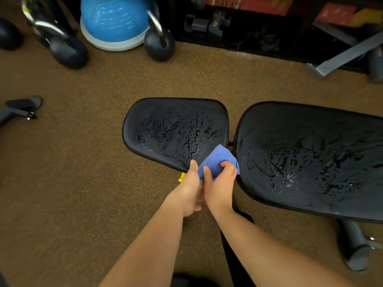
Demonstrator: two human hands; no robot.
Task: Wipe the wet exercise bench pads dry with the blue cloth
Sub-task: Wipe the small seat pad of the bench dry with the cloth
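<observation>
Two black bench pads lie side by side: the smaller seat pad [170, 125] in the middle and the larger back pad [310, 158] to its right. Both glisten with streaks and beads of water. The blue cloth [215, 160] is bunched over the near right corner of the seat pad, at the gap between the pads. My right hand [219, 183] grips the cloth from behind. My left hand [190, 189] presses against the right hand, its thumb touching the cloth's left edge. Whether the left fingers hold the cloth is hidden.
Brown speckled carpet surrounds the bench. Kettlebells [159, 41] and a blue balance dome [116, 21] stand at the far left. A dark rack with dumbbells [207, 23] lines the back. A grey metal frame [339, 56] lies far right. The bench's leg and roller [352, 243] sit lower right.
</observation>
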